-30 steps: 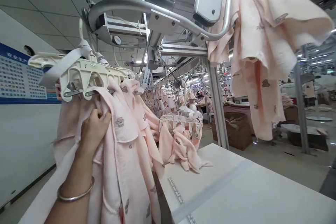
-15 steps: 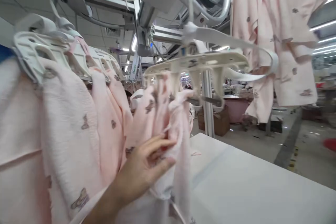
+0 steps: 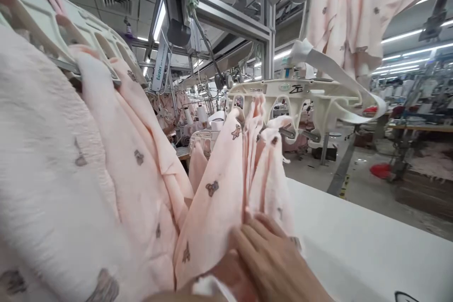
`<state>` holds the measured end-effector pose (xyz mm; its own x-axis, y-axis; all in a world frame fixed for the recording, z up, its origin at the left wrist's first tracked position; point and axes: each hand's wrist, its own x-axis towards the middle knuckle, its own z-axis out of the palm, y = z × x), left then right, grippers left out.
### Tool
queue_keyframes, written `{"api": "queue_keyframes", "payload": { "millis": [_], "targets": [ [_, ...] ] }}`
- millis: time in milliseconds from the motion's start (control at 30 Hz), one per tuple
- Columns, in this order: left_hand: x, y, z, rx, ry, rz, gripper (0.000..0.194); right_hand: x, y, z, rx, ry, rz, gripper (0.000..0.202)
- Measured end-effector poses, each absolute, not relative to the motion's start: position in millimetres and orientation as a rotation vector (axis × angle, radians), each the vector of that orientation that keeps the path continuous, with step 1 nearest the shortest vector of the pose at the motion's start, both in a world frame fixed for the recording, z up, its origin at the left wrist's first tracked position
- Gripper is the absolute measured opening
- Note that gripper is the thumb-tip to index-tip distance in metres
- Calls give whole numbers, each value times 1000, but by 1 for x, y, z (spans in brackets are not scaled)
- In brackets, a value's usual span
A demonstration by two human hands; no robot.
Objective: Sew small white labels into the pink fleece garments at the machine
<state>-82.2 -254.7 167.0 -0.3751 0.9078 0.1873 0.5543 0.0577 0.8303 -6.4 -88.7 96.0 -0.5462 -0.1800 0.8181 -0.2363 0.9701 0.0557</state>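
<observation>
My right hand [image 3: 271,250] reaches in from the lower right, its fingers bent round the pink printed fabric [image 3: 219,198] at the lower middle. That fabric hangs in folds from a cream plastic hanger [image 3: 283,87] with clips and a loose white strap [image 3: 339,68]. Only a strip of skin of my left arm shows at the bottom edge; the left hand's fingers are hidden. A white band [image 3: 214,288] lies just above that strip. More pink pieces [image 3: 134,165] hang close by on the left.
A white tabletop [image 3: 354,226] extends to the right behind the fabric. Pink garments [image 3: 350,14] hang at the upper right. Metal rails [image 3: 230,19] cross overhead. Further back are thread cones, a red object [image 3: 380,170] and work tables.
The view has shifted closer to the left-hand garments. My left hand, earlier at the hanging fabric, has dropped almost out of sight. My right hand has come in and holds the fabric.
</observation>
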Motion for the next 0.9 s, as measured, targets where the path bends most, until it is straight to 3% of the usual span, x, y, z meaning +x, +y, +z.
{"api": "queue_keyframes", "payload": {
  "millis": [100,200,300,400,533,633,700,800,900],
  "targets": [
    [-92,-252,177,1382,1875,1306,34,-7,-58,68,72,-2305,-87,26],
    [-106,-214,161,1240,1880,1596,31,4,-48,46,-105,-2328,-161,29],
    [-116,-169,129,1352,2379,1707,31,6,-64,52,-239,-2243,-141,27],
    [-120,-157,117,1487,2773,1461,9,-1,-85,71,-324,-2129,-29,25],
    [-113,-193,139,1428,2430,1496,14,-13,-102,85,-260,-2133,39,21],
    [-104,-219,155,1323,2272,1611,16,-20,-113,91,-145,-2222,517,13],
    [-104,-227,159,1236,2202,1748,18,-15,-117,99,-73,-2240,741,21],
    [-117,-232,158,1127,2010,1784,26,12,-108,114,21,-2148,541,15],
    [-137,-245,165,1162,1984,1495,29,52,-87,115,-130,-2017,306,21]
  ]
}}
